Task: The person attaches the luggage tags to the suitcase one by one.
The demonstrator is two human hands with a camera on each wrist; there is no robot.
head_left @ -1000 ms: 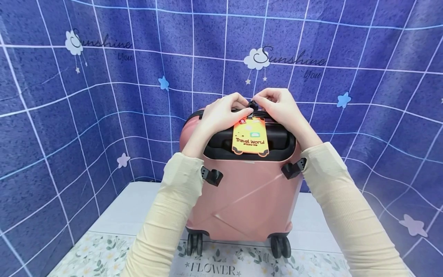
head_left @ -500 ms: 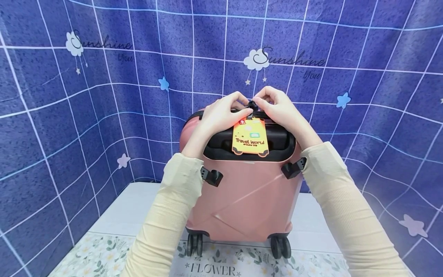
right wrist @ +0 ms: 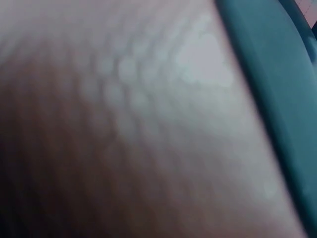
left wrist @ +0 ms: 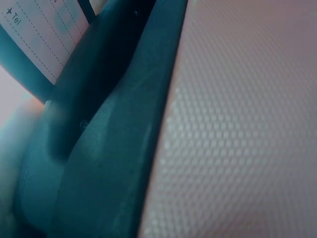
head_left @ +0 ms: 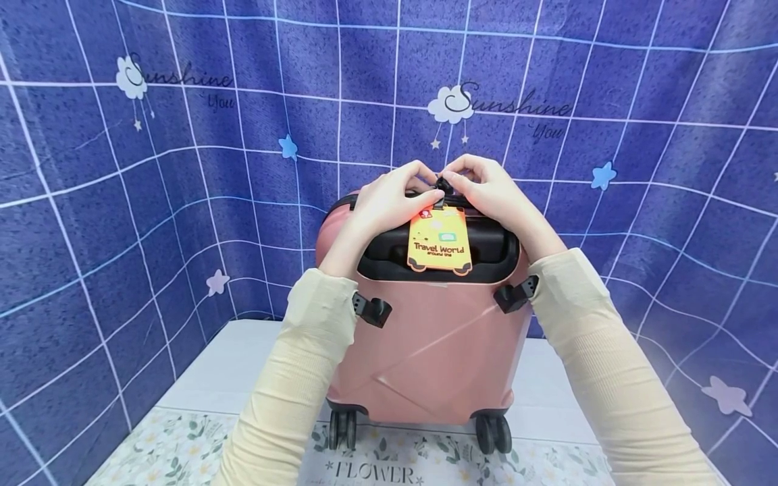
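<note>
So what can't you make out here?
Full shape of the black piece: head view, partly covered by the left hand and right hand.
Whole lined side of the tag: left wrist view, cut off by picture edges.
Surface detail of the suitcase: right wrist view, blurred.
Small print on the mat: head view, too small.

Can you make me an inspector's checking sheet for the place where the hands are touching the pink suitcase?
Surface: white surface with a flower print along its near part.
Job's things: pink suitcase, upright on its wheels; yellow tag hanging in front by its black strap.
Clutter: nothing seen.
Hands: left hand and right hand pinch the black strap; fingertips partly hidden.
Cables: nothing seen.
Surroundings: blue cloth with pale lines, clouds and stars.
</note>
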